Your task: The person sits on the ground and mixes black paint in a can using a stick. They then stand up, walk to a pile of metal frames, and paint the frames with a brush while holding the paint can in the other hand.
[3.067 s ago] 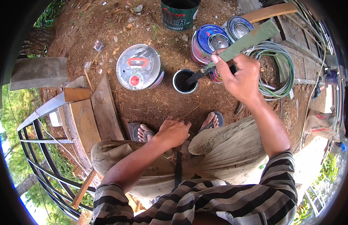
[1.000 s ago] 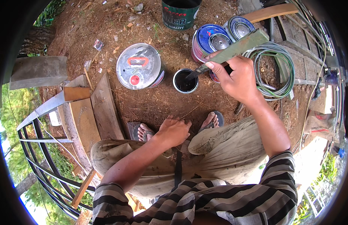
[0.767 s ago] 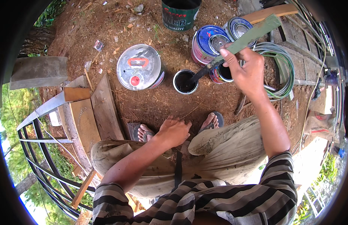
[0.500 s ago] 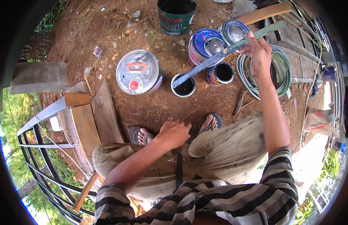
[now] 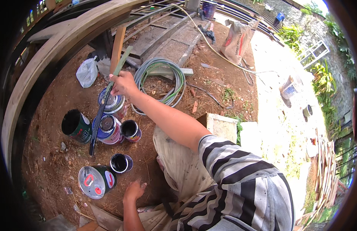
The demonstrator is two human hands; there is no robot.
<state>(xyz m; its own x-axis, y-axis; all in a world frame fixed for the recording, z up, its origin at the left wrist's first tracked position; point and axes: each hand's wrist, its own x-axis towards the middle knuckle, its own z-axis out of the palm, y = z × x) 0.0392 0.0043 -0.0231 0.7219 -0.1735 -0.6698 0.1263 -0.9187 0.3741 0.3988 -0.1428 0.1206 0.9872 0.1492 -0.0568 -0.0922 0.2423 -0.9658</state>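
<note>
My right hand [image 5: 123, 83] is closed around the upper part of a long wooden stick [image 5: 97, 125], greenish at the top and coated dark along its lower length. It passes over two lidded paint cans, one with a blue-rimmed lid [image 5: 108, 131], the other lidded can [image 5: 116, 103] behind it. The stick's lower end is outside the small open can of dark paint [image 5: 128, 164]. A second small open can [image 5: 136, 135] stands nearby. My left hand [image 5: 134, 191] holds nothing, its fingers loosely apart, near my legs and close to the metal can with an orange handle [image 5: 109, 179].
A dark green bucket [image 5: 84, 129] lies left of the cans. Coiled grey-green hose [image 5: 180, 82], a white plastic bag [image 5: 87, 73] and a wooden plank [image 5: 117, 46] are beyond. A paper cement sack [image 5: 238, 42] stands farther right; a curved wooden beam [image 5: 63, 32] crosses the upper left.
My view has swung to the right. The stick's lower end has left the open paint can and now hangs outside it, still in my right hand. My left hand stays low and holds nothing.
</note>
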